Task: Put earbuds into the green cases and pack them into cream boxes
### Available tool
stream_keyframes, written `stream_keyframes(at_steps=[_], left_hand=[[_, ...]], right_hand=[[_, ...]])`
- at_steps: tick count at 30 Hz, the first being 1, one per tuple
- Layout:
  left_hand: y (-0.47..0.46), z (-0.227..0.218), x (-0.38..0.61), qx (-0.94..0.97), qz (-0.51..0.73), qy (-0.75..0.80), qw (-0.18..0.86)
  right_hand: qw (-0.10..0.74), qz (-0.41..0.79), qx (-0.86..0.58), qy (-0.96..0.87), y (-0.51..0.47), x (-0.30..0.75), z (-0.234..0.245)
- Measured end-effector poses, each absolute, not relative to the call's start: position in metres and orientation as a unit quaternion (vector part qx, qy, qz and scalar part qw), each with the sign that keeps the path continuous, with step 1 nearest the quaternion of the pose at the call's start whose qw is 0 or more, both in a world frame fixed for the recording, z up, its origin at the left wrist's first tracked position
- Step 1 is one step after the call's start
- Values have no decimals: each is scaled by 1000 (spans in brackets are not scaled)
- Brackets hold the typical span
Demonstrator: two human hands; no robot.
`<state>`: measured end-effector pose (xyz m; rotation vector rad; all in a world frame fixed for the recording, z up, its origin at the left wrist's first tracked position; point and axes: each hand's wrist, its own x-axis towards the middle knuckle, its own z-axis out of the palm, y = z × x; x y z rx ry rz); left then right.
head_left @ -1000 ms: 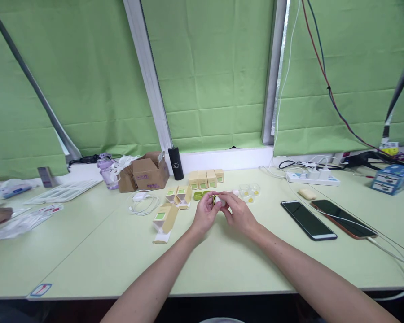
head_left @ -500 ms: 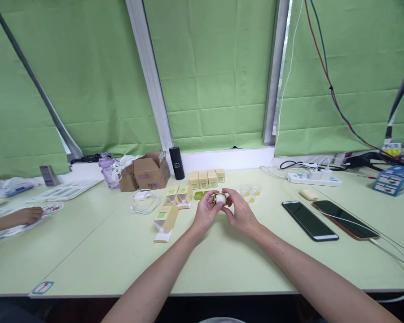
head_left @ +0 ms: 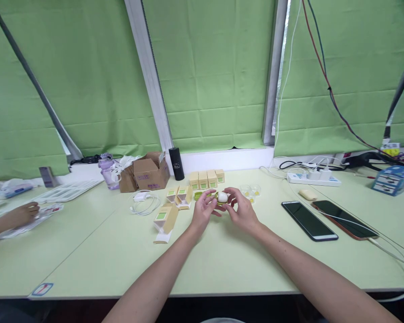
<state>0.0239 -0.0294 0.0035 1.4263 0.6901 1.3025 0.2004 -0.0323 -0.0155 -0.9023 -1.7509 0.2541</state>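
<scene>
Above the table, a small green container (head_left: 221,204) with a rounded white piece (head_left: 222,197) sits between my two hands. My left hand (head_left: 203,211) closes its fingers on the container's left side, with the thumb near its lower edge. Curled round the other side is my right hand (head_left: 243,211), its thumb and fingertips touching it. Behind my left hand lies another green piece (head_left: 198,196), partly hidden. Clear plastic pieces with yellow spots (head_left: 255,190) rest just beyond my right hand.
Cream boxes (head_left: 203,180) stand in a row ahead; open boxes (head_left: 166,217) lie left of my hands. A cardboard box (head_left: 151,172) and black cylinder (head_left: 177,164) stand behind. Phones (head_left: 309,220), cables and a power strip (head_left: 313,179) are right. Another person's hand (head_left: 24,214) is far left.
The white piece shows more roundly and has shifted slightly right and up between my hands. My left fingers have spread a little. The other person's hand at left has moved slightly.
</scene>
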Motion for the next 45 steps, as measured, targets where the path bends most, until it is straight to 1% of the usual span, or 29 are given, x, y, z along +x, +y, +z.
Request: stream_keyframes(at_steps=[4, 11, 17, 22, 25, 30, 36, 45], left_hand=[[-23, 1, 20, 595, 564, 328, 469], [-19, -6, 19, 627, 577, 348, 391], [-21, -8, 18, 713, 559, 352, 236], [-24, -7, 14, 783, 514, 336, 101], [-25, -7, 14, 811, 485, 325, 47], [-26, -7, 16, 812, 482, 329, 25], [-26, -7, 15, 807, 491, 328, 13], [-25, -7, 17, 794, 500, 345, 23]], right_hand=[[562, 157, -378, -718, -33, 200, -13], [582, 228, -373, -685, -35, 198, -7], [594, 298, -362, -653, -32, 198, -8], [608, 375, -340, -612, -28, 196, -11], [613, 416, -333, -584, -27, 194, -9], [608, 454, -342, -555, -27, 193, -7], [599, 471, -346, -548, -23, 193, -10], [592, 483, -350, -541, -23, 195, -7]])
